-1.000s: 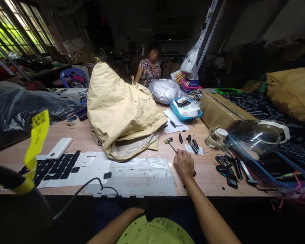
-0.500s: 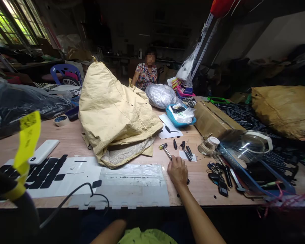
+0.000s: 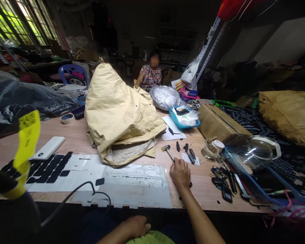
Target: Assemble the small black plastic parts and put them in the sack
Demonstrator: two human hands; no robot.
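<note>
My right hand (image 3: 180,173) lies on the tabletop, its fingers wrapped round the handle of a small hammer (image 3: 170,155). The hammer's yellowish head points away from me, and a dark handle end shows past my palm. Down at my lap, beside green cloth, is my left hand (image 3: 138,226) with its fingers curled; whatever they may hold is hidden. Several black-handled tools (image 3: 191,155) lie beyond the hammer, some on a small white paper. A translucent plastic sheet (image 3: 142,189) lies left of my right hand.
A large tan sack (image 3: 122,112) stands mid-table. Black pads (image 3: 49,169) lie on white paper at left, by a white power bank (image 3: 49,148). At right are keys (image 3: 220,174), a glass jar (image 3: 212,150), a blue tray (image 3: 264,191) and a cardboard box (image 3: 218,123). Someone (image 3: 151,74) sits opposite.
My left hand has come further into view at my lap. My right hand stays on the hammer at about the same place on the table. The whole view has shifted slightly.
</note>
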